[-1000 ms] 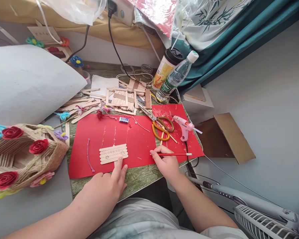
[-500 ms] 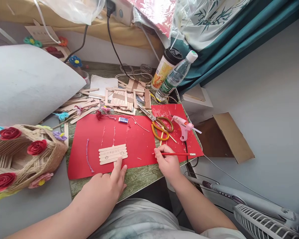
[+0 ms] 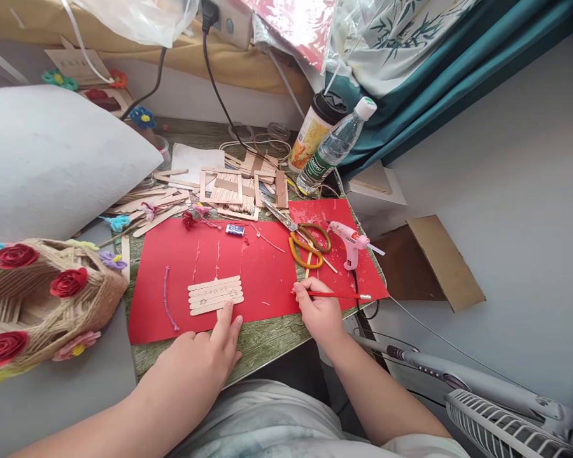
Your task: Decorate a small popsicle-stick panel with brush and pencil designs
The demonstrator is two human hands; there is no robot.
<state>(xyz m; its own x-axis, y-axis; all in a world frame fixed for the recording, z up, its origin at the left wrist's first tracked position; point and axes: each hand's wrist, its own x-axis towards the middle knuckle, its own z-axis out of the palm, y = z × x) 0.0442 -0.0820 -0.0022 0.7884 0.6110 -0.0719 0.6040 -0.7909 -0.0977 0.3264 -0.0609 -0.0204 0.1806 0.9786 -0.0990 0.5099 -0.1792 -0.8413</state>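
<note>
A small panel of several craft sticks lies on a red sheet, with pencilled stars and faint writing on it. My left hand rests at its near edge; the outstretched index fingertip touches the panel and the other fingers are partly bent, holding nothing. In my right hand, at the right part of the red sheets, a red pencil is pinched, lying almost level with its eraser end to the right. Beyond that hand are scissors with orange-brown handles and a pink glue gun. A small eraser lies behind the panel.
Loose craft sticks and stick frames crowd the back of the table. A water bottle and a lidded cup stand behind them. At left is a twine basket with flowers; a fan is at lower right.
The view has shifted very slightly. Both hands, the pencil and the stick panel keep their places.
</note>
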